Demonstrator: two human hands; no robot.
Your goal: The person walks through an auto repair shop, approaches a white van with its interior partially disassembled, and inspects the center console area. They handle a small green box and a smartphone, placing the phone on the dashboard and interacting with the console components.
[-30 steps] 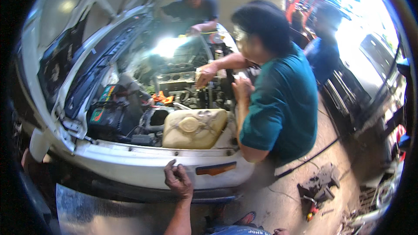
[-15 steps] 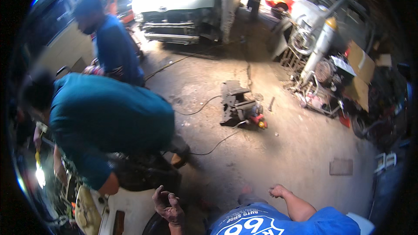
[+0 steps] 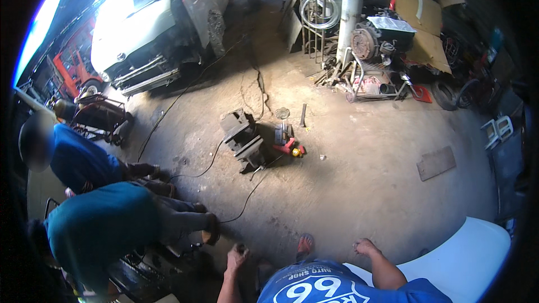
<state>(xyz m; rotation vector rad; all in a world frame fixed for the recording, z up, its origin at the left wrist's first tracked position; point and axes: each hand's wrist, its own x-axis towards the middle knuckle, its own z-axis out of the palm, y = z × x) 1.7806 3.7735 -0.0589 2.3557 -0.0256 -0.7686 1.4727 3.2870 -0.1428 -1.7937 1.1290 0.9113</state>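
Left bare hand [image 3: 238, 256], lower centre, is curled, contents unclear; right bare hand [image 3: 366, 246], loosely open, seemingly empty, is near the smooth, curved white panel [image 3: 477, 255], lower right. Handling seems paused; gripping the panel would call for lowering the right hand.

View swung right, white panel [image 3: 463, 255] now broadly visible

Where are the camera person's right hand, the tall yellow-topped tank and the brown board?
Right hand [image 3: 366, 246]: head view, middle of the hand.
Tall tank [image 3: 351, 18]: head view, its pale side.
Brown board [image 3: 436, 164]: head view, its flat top.
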